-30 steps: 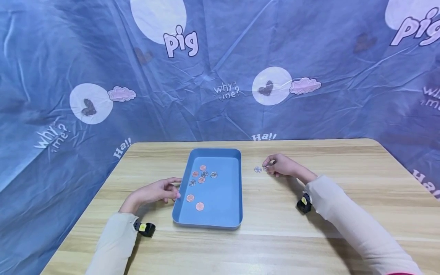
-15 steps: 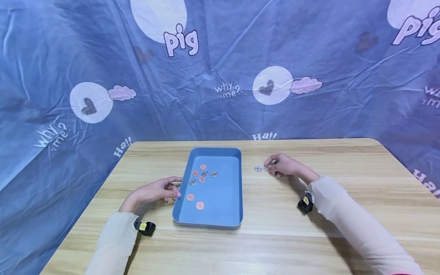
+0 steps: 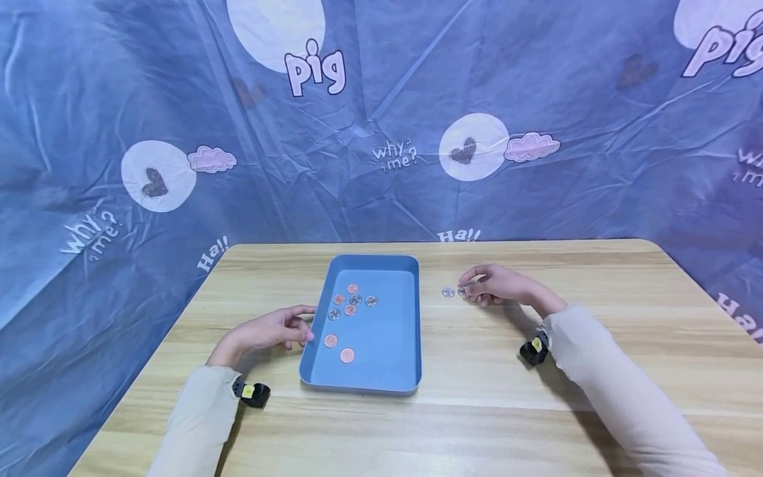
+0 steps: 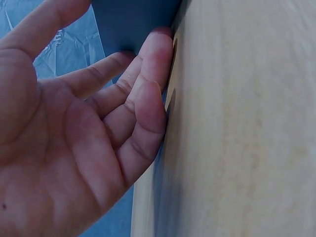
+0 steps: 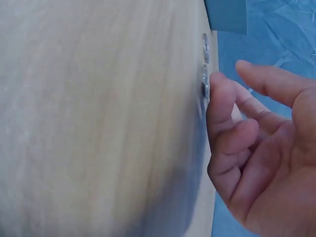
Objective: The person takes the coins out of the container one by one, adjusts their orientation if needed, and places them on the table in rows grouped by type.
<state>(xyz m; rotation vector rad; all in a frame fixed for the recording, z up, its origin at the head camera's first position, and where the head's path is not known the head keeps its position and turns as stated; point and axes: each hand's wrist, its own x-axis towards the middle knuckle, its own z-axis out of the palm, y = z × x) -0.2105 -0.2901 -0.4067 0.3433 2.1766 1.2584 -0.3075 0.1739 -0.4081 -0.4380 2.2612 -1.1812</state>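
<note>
Behind the worktop point(image 3: 477, 424), which has a pale wood grain, a creased blue backdrop point(image 3: 357, 199) printed with white discs, hearts, pink clouds and words fills the view from nine o'clock round through twelve to three. A cream sleeve point(image 3: 199, 417) comes in from seven o'clock, another sleeve point(image 3: 626, 391) from four.

Compared with a second ago, the left hand point(image 3: 265, 331), the blue tray point(image 3: 387, 351) and its coins keep their places. The right hand point(image 3: 501, 283) has drawn slightly toward three o'clock, uncovering more of the coin beside it.

The left fingers are loosely bent and spread, grip nothing, and touch the tray's nine-o'clock wall. Inside lie five copper-coloured coins point(image 3: 347, 356) and three silver coins point(image 3: 371, 301), mostly toward the tray's ten o'clock. Outside it, between two and three o'clock, two silver coins lie flat on the worktop: the farther coin point(image 3: 448, 292) well clear of the right fingers, the nearer coin point(image 3: 461, 291) right at their tips, toward nine o'clock. Those fingers are half bent, the thumb apart, pinching nothing; whether they touch the coin is unclear.
</note>
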